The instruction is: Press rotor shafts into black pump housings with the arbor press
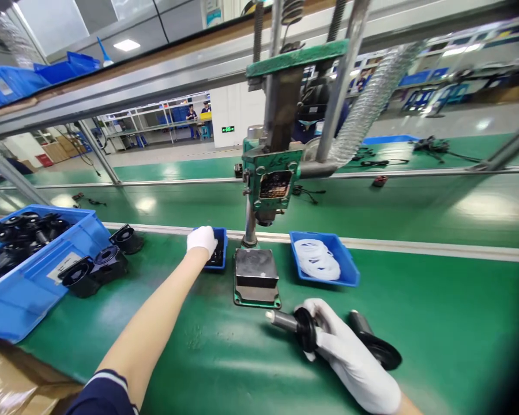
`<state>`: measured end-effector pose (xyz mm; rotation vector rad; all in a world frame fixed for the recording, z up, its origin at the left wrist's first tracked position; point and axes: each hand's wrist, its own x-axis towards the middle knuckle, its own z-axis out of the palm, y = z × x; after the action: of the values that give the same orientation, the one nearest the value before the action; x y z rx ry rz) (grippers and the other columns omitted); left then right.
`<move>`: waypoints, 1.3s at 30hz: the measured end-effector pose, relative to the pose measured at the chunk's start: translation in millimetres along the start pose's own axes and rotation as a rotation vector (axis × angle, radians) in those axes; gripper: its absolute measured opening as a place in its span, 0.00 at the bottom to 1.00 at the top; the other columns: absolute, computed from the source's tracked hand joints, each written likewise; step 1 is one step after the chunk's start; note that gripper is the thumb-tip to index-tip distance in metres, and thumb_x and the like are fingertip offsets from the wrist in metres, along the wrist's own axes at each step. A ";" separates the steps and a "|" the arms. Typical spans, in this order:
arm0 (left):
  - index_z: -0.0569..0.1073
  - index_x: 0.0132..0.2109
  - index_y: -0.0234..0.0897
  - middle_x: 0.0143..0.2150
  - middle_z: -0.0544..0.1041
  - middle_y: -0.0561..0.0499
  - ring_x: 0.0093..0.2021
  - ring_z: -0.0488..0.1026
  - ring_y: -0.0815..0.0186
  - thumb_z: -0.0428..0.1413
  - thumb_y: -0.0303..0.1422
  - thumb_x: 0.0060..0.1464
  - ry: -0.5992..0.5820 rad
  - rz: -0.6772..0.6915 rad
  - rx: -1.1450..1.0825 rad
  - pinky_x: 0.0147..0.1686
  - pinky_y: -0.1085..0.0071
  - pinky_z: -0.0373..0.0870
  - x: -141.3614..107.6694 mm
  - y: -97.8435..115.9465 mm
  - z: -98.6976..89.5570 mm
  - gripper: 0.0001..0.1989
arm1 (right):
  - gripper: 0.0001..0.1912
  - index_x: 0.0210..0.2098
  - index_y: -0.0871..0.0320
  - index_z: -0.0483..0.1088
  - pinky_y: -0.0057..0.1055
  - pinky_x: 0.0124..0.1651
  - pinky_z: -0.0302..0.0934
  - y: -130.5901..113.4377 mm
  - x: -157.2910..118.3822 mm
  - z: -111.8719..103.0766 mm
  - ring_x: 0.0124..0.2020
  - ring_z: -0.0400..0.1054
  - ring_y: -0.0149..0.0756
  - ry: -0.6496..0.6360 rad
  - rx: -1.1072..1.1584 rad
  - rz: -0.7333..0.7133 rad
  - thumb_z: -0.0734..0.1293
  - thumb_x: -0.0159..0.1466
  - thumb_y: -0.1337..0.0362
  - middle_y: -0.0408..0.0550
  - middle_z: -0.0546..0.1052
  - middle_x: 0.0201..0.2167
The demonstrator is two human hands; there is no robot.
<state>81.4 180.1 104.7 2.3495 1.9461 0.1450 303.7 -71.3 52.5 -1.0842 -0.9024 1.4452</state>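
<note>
Nearest, the right hand [343, 349], in a white glove, lies on the green bench [436, 323] with its fingers wrapped around a black part [300, 327], a disc on a short shaft whose pale tip points left. Just behind the wrist a second black part [374, 341] of similar shape rests on the bench.

The hands are well apart. The left arm stretches forward, and the left hand [202, 239], also gloved, reaches into a small blue tray [218, 251]; its fingers curl down over the tray's dark contents, and whether they grip anything cannot be told.

Between the hands stands a hand press [270, 184] on its green base [256, 279], just right of the small tray. To the press's right a blue tray [324, 259] holds white rings [316, 258].

At far left a blue bin [30, 276] holds black housings [21, 236], and three more housings [101, 262] sit loose on the bench beside it.

Beyond the bench runs a green conveyor [372, 202], and people work in the distance.
</note>
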 end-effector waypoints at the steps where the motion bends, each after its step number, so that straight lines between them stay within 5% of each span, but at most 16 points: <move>1: 0.74 0.46 0.33 0.46 0.77 0.46 0.45 0.75 0.60 0.58 0.38 0.61 0.005 0.012 -0.043 0.48 0.56 0.73 -1.4 -2.5 -1.8 0.13 | 0.23 0.37 0.54 0.60 0.28 0.28 0.58 -1.5 -0.4 1.4 0.26 0.58 0.29 -0.001 0.001 -0.002 0.73 0.55 0.49 0.39 0.64 0.29; 5: 0.73 0.45 0.36 0.45 0.78 0.46 0.45 0.76 0.61 0.58 0.35 0.58 0.092 0.064 -0.235 0.48 0.65 0.71 -21.9 -11.3 -9.5 0.10 | 0.21 0.35 0.55 0.60 0.26 0.25 0.59 -7.0 -0.1 -3.0 0.25 0.58 0.28 0.005 -0.016 -0.018 0.74 0.54 0.53 0.38 0.63 0.29; 10: 0.69 0.47 0.36 0.39 0.77 0.50 0.38 0.76 0.65 0.57 0.40 0.56 0.084 0.161 -0.514 0.43 0.70 0.72 -83.0 -8.4 -16.2 0.15 | 0.19 0.37 0.55 0.59 0.24 0.24 0.62 -7.9 5.2 -28.2 0.23 0.61 0.26 0.049 -0.041 -0.050 0.72 0.55 0.58 0.38 0.65 0.28; 12: 0.68 0.44 0.36 0.38 0.76 0.49 0.37 0.75 0.64 0.59 0.42 0.54 -0.023 0.183 -0.785 0.41 0.69 0.72 -110.6 -0.8 -17.2 0.16 | 0.19 0.36 0.55 0.58 0.23 0.22 0.61 -6.4 7.1 -36.4 0.21 0.61 0.25 0.047 -0.022 -0.067 0.72 0.54 0.60 0.36 0.65 0.27; 16: 0.68 0.44 0.37 0.35 0.74 0.52 0.33 0.71 0.65 0.63 0.44 0.51 -0.465 0.172 -1.282 0.35 0.69 0.68 -151.6 17.9 -10.5 0.20 | 0.19 0.36 0.55 0.58 0.22 0.19 0.62 -1.8 10.1 -45.0 0.19 0.62 0.25 0.066 0.005 -0.090 0.71 0.51 0.62 0.35 0.65 0.26; 21: 0.69 0.43 0.37 0.38 0.73 0.51 0.34 0.69 0.66 0.65 0.40 0.49 -0.756 0.182 -1.430 0.37 0.69 0.65 -169.1 41.0 17.8 0.19 | 0.20 0.36 0.55 0.59 0.23 0.18 0.64 2.8 11.5 -46.7 0.18 0.63 0.25 0.100 -0.007 -0.096 0.71 0.48 0.67 0.35 0.67 0.27; 30: 0.68 0.39 0.37 0.28 0.66 0.59 0.28 0.61 0.71 0.63 0.32 0.44 -0.673 0.199 -1.258 0.30 0.72 0.57 -170.6 47.9 47.3 0.15 | 0.23 0.37 0.56 0.60 0.22 0.22 0.64 5.8 0.7 -18.5 0.22 0.61 0.23 0.004 0.059 -0.097 0.76 0.51 0.58 0.39 0.67 0.32; 39: 0.73 0.42 0.37 0.42 0.77 0.48 0.40 0.75 0.64 0.63 0.32 0.48 -0.552 0.217 -1.436 0.45 0.67 0.70 -172.4 44.6 52.1 0.13 | 0.22 0.37 0.56 0.61 0.22 0.22 0.64 5.2 -0.1 -11.1 0.24 0.62 0.24 0.019 0.115 -0.084 0.76 0.53 0.58 0.39 0.66 0.33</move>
<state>99.6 2.1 55.7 1.3321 0.7556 0.5815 312.8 -72.5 44.4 -0.9627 -0.8310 1.3979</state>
